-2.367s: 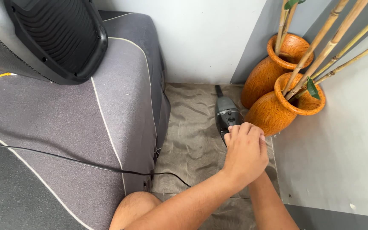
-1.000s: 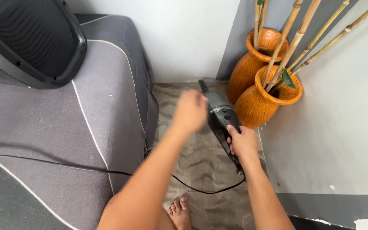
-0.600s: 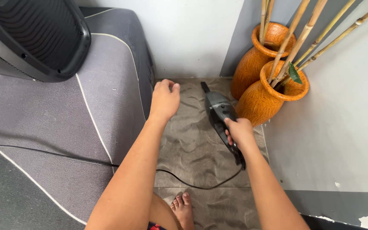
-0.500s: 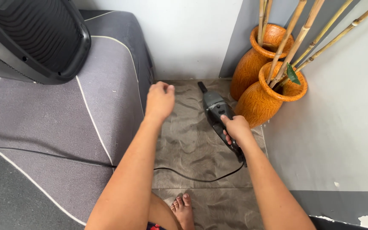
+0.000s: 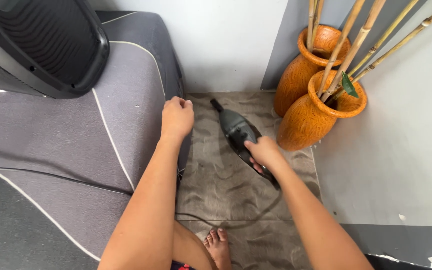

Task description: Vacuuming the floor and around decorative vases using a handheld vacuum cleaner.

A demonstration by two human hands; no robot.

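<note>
My right hand [image 5: 262,151] grips the handle of a black handheld vacuum [image 5: 235,129], whose nozzle points toward the far wall over the grey-brown floor tiles [image 5: 211,175]. My left hand [image 5: 177,117] is loosely curled, holding nothing, and rests at the edge of the grey sofa [image 5: 76,135], just left of the vacuum. The vacuum's black cord [image 5: 51,173] runs across the sofa seat and onto the floor behind my right forearm.
Two orange clay pots [image 5: 310,120] with bamboo stalks stand in the corner right of the vacuum. A large black speaker [image 5: 41,45] lies on the sofa at upper left. White and grey walls close the corner. My bare foot [image 5: 219,247] is on the tiles below.
My left hand came off the vacuum and swung left to the sofa edge. My right hand has turned the vacuum so the nozzle points further left, away from the pots.
</note>
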